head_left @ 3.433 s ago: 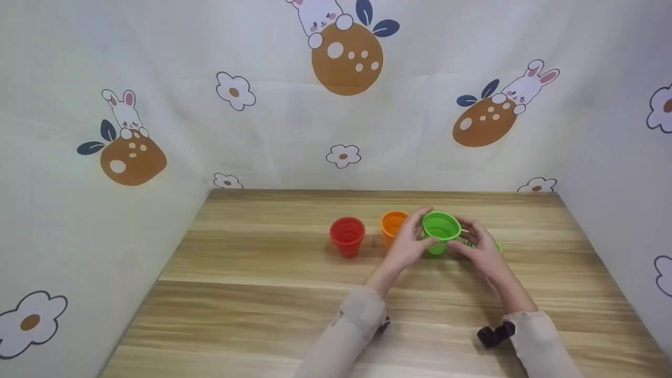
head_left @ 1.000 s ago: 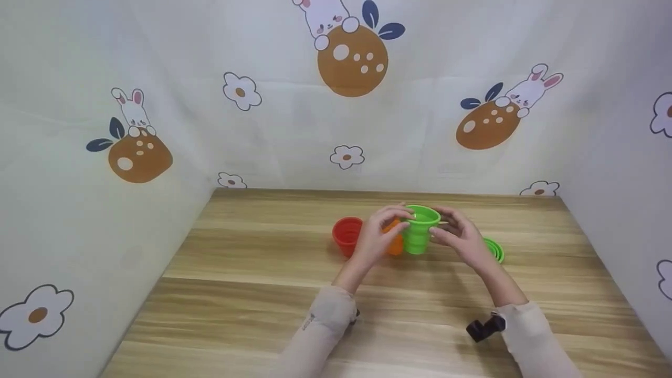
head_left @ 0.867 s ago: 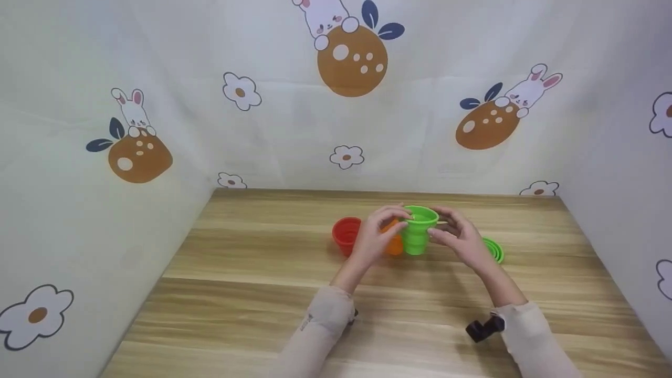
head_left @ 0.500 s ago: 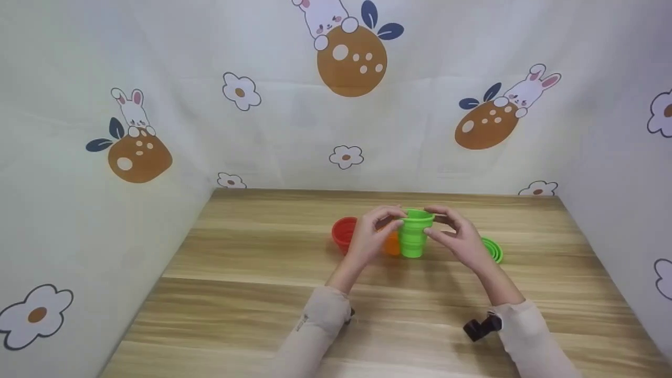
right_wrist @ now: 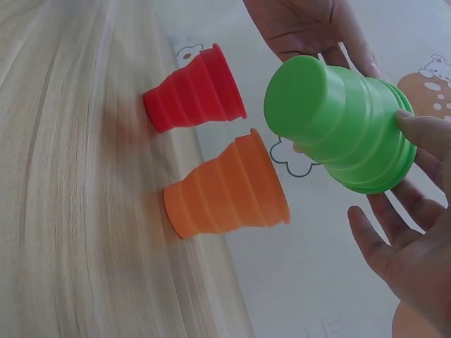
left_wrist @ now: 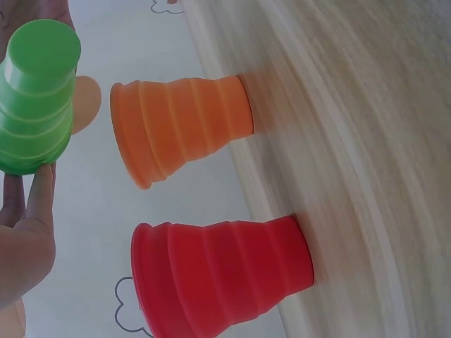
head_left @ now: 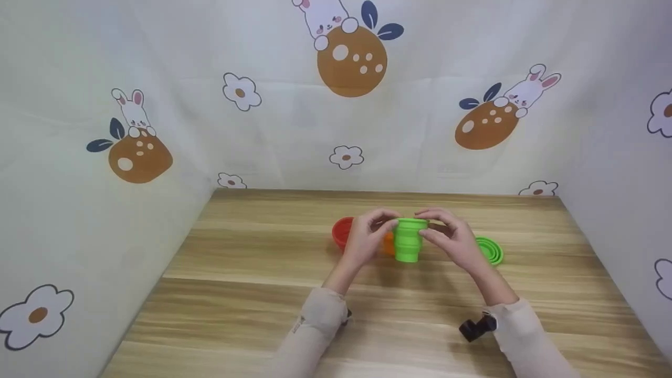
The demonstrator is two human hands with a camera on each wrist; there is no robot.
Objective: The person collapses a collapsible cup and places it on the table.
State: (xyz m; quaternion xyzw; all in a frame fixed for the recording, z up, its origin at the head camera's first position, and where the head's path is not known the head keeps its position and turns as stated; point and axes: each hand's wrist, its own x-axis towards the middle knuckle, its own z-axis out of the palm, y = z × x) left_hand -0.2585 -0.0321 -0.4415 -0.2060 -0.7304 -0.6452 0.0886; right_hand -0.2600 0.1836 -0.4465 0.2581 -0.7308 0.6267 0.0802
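A green collapsible cup (head_left: pixel 407 240), fully extended, is held up off the table between both hands, its base tilted toward me. My left hand (head_left: pixel 366 234) pinches the rim at its left side, and my right hand (head_left: pixel 452 236) pinches the rim at its right. Behind the green cup stands an orange cup (left_wrist: pixel 182 127), mostly hidden in the head view but whole in both wrist views. A red cup (left_wrist: pixel 222 274) stands upright left of the orange one, partly covered by my left hand in the head view.
A second green piece with concentric rings (head_left: pixel 489 251), flattened, lies on the wooden table (head_left: pixel 236 315) right of my right hand. A patterned cloth (head_left: pixel 273 131) encloses the back and sides. Dark wrist cameras (head_left: pixel 476 327) hang under the sleeves.
Both hands have shifted left and slightly toward me with the green cup. Its opening has tipped away, so the inside no longer shows, and the flattened green piece is more exposed.
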